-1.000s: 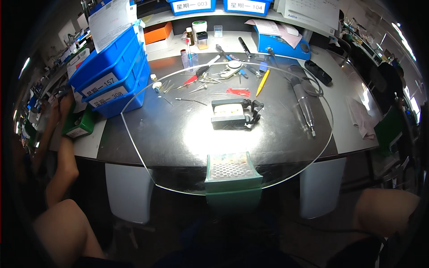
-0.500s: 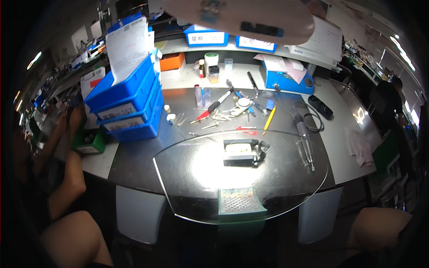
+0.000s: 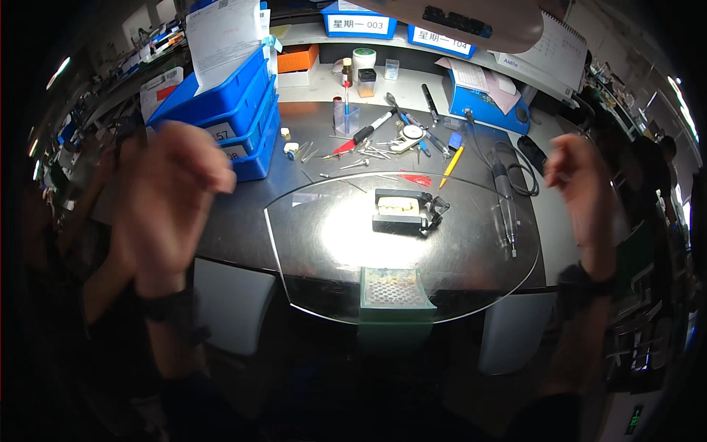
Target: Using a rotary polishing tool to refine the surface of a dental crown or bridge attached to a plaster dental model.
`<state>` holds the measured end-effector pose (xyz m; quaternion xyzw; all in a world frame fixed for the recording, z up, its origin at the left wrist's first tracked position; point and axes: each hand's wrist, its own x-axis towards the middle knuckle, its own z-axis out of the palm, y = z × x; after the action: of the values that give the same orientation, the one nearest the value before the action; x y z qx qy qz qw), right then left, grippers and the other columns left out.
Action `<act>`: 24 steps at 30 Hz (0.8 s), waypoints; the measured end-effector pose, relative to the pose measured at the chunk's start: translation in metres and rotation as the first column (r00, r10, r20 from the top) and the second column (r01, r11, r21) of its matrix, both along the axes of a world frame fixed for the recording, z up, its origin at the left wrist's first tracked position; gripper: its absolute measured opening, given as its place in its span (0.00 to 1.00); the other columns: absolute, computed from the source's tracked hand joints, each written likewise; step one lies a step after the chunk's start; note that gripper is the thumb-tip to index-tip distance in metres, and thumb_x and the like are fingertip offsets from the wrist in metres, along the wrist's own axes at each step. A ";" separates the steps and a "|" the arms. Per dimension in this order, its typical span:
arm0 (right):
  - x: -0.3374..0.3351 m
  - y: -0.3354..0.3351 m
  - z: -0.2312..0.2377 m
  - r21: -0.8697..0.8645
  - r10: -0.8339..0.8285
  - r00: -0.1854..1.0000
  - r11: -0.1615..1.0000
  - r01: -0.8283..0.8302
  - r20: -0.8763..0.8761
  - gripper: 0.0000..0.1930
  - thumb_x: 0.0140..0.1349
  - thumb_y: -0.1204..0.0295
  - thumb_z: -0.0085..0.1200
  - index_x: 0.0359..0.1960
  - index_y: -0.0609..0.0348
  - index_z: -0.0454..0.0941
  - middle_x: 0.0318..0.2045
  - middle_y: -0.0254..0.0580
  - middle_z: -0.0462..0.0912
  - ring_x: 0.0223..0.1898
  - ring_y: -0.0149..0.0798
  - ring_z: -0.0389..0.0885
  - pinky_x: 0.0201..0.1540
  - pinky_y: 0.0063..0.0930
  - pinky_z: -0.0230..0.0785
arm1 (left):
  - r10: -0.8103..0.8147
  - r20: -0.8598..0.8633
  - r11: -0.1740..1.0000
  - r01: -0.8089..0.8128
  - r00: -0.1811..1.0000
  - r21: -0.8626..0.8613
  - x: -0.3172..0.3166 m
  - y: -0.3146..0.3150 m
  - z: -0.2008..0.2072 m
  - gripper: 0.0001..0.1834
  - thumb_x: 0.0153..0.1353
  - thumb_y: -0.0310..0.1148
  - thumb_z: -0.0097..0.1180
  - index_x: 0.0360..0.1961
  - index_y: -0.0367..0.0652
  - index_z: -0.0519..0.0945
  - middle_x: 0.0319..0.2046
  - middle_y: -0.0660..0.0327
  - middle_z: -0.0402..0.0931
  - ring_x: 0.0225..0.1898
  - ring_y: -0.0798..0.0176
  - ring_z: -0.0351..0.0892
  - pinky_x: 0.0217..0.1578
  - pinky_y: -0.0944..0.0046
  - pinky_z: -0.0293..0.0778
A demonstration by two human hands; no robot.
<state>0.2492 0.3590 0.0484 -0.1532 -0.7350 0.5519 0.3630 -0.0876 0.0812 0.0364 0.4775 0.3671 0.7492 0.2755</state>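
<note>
With left hand (image 3: 171, 193) and right hand (image 3: 585, 186) half-open, seemingly empty, flanking the dental model (image 3: 398, 207), we risk, by swinging wide, toppling blue trays (image 3: 254, 131) left of it or snagging the handpiece (image 3: 502, 184) right of it.

left hand (image 3: 173, 195) and right hand (image 3: 585, 191): bare, blurred. left wristband (image 3: 174, 313) and right wristband (image 3: 584, 286): both dark, broad. forearms (image 3: 175, 355) bare below them. sleeves (image 3: 193, 401) dark, short of wristbands, detail lost in shadow.

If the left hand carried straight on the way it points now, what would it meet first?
The left hand would probably meet the stack of blue bins first, since they lie ahead of it in the view; blur and unclear depth leave this tentative.
</note>
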 end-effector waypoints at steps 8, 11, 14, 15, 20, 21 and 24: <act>-0.085 -0.033 -0.039 0.492 -0.018 0.788 0.790 -0.366 0.615 0.39 0.47 0.53 0.66 0.56 0.65 0.67 0.49 0.59 0.73 0.52 0.54 0.72 0.54 0.39 0.66 | -0.224 -0.342 0.717 -0.083 0.913 -0.692 0.033 0.084 -0.058 0.23 0.53 0.29 0.64 0.50 0.41 0.71 0.41 0.63 0.72 0.34 0.73 0.72 0.33 0.74 0.69; -0.096 -0.034 -0.044 0.570 -0.111 0.725 0.701 -0.428 0.680 0.34 0.45 0.59 0.65 0.53 0.63 0.71 0.48 0.56 0.75 0.48 0.52 0.76 0.50 0.38 0.69 | -0.248 -0.628 0.810 -0.198 0.738 -0.552 0.039 0.097 -0.062 0.36 0.45 0.33 0.71 0.56 0.42 0.68 0.43 0.61 0.69 0.35 0.73 0.68 0.34 0.74 0.68; -0.095 -0.022 -0.044 0.562 -0.025 0.853 0.762 -0.322 0.522 0.31 0.43 0.67 0.65 0.52 0.63 0.72 0.43 0.52 0.78 0.40 0.48 0.79 0.42 0.34 0.72 | -0.349 -0.633 0.790 -0.145 0.691 -0.595 0.040 0.107 -0.043 0.35 0.43 0.30 0.71 0.54 0.40 0.71 0.45 0.59 0.71 0.38 0.67 0.72 0.38 0.71 0.71; -0.097 -0.019 -0.039 0.574 -0.026 0.857 0.753 -0.322 0.514 0.31 0.43 0.67 0.65 0.52 0.63 0.72 0.43 0.52 0.78 0.40 0.48 0.79 0.42 0.34 0.72 | -0.337 -0.643 0.797 -0.155 0.688 -0.584 0.036 0.111 -0.040 0.35 0.43 0.30 0.71 0.54 0.40 0.71 0.45 0.59 0.71 0.38 0.67 0.72 0.38 0.71 0.71; -0.102 -0.021 0.012 0.570 -0.005 0.972 0.810 -0.134 0.236 0.29 0.42 0.74 0.66 0.51 0.62 0.74 0.35 0.41 0.79 0.34 0.33 0.77 0.36 0.25 0.72 | 0.039 -0.790 0.985 -0.158 0.612 -0.074 0.024 0.124 -0.004 0.30 0.43 0.25 0.64 0.52 0.37 0.73 0.41 0.57 0.75 0.40 0.64 0.77 0.39 0.67 0.73; -0.103 -0.021 0.019 0.609 -0.026 0.980 0.786 -0.103 0.199 0.29 0.42 0.74 0.67 0.51 0.61 0.75 0.34 0.40 0.78 0.34 0.32 0.77 0.36 0.24 0.72 | 0.096 -0.805 0.982 -0.188 0.586 -0.020 0.023 0.124 0.002 0.30 0.43 0.28 0.64 0.52 0.37 0.73 0.40 0.56 0.77 0.37 0.63 0.77 0.37 0.67 0.74; -0.103 -0.022 0.035 0.704 -0.085 0.988 0.709 -0.032 0.130 0.29 0.40 0.73 0.69 0.48 0.61 0.73 0.31 0.38 0.77 0.32 0.31 0.76 0.34 0.24 0.71 | 0.183 -0.779 0.978 -0.189 0.600 0.085 0.025 0.127 0.019 0.30 0.41 0.26 0.64 0.50 0.37 0.74 0.38 0.56 0.77 0.35 0.63 0.76 0.36 0.67 0.74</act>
<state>0.1466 0.3373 0.0829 -0.0555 -0.9129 0.2115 0.3446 -0.0629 0.2084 0.0557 0.7139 0.5003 0.4898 0.0102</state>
